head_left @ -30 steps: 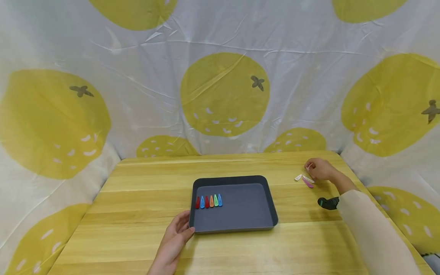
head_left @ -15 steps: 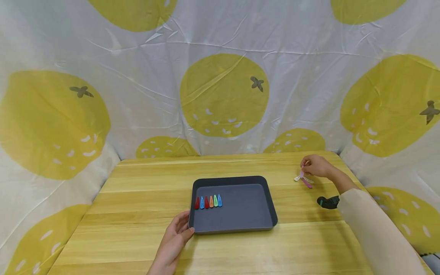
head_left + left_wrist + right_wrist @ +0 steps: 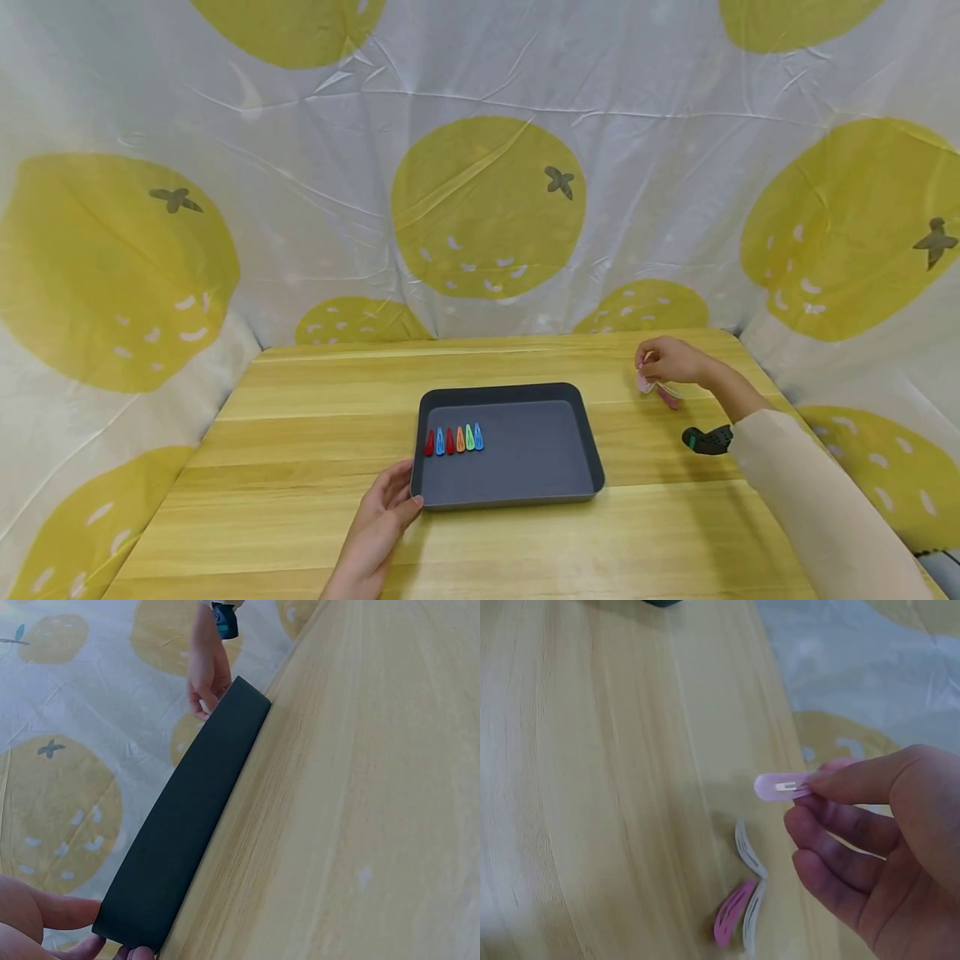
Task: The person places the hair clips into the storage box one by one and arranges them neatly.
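My left hand [image 3: 378, 523] grips the near left corner of a dark grey baking tray [image 3: 517, 502], thumb on its rim. In the left wrist view, fingers curl at the end of the tray wall [image 3: 180, 814]. Inside the tray, at the left, lies a row of several snap hair clips [image 3: 461, 440] in red, blue, orange and green. My right hand [image 3: 672, 362] pinches a light pink hair clip [image 3: 766, 787] between thumb and fingers, raised over the table. Below it lie two white hair clips [image 3: 748, 849] and a darker pink hair clip [image 3: 733, 911].
The wooden table [image 3: 300, 467] carries the tray near its middle. A black device with a green mark [image 3: 707, 441] sits at the right wrist by the sleeve. White cloth with yellow fruit prints [image 3: 487, 208] hangs behind and at both sides.
My right hand has lifted the light pink hair clip and moved left with it, now above the remaining loose clips. The left hand and tray stay put.
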Demonstrator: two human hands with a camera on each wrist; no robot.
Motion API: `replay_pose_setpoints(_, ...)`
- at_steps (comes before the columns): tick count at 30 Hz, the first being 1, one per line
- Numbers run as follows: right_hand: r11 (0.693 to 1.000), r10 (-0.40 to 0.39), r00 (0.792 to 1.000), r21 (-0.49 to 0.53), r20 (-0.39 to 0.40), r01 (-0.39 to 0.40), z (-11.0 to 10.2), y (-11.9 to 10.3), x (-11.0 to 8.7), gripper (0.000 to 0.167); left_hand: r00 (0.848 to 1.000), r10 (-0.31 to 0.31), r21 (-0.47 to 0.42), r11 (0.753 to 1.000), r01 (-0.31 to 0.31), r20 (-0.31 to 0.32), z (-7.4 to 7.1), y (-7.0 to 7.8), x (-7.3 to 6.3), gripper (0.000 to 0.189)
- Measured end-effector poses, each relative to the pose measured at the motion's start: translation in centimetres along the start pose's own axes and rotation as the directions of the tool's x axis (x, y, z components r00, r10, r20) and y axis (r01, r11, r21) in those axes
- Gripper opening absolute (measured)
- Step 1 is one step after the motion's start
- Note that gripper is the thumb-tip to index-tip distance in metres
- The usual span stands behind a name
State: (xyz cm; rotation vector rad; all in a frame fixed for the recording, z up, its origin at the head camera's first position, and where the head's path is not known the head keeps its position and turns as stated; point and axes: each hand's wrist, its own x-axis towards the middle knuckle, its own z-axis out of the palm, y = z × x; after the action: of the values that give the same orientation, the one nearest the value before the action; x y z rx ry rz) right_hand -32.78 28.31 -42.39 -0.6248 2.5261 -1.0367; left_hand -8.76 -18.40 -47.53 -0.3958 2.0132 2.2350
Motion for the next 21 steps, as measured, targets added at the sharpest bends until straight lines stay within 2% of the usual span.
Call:
replay_pose_setpoints(9, 0.996, -0.089, 0.995, 0.017, 0.039, 0.088, 0.8, -1.1, 0.8, 0.004, 1.000, -0.004, 0.004, 1.000, 0.004, -0.014, 0.1, 0.2, -0.3, 0.062)
replay_pose_setpoints(15, 0.994, -0.111, 0.991, 0.024, 0.068, 0.110, 1.4, -2.0, 1.1, 0.006, 1.000, -0.001, 0.004, 1.000, 0.001, -0.003, 0.0, 0.2, -0.1, 0.063)
replay_pose_setpoints(21, 0.989, -0.149, 0.988, -0.003, 0.036, 0.149, 1.8, -2.7, 1.4, 0.007, 1.000, -0.005, 0.004, 1.000, 0.005, -0.005, 0.1, 0.1, -0.1, 0.063)
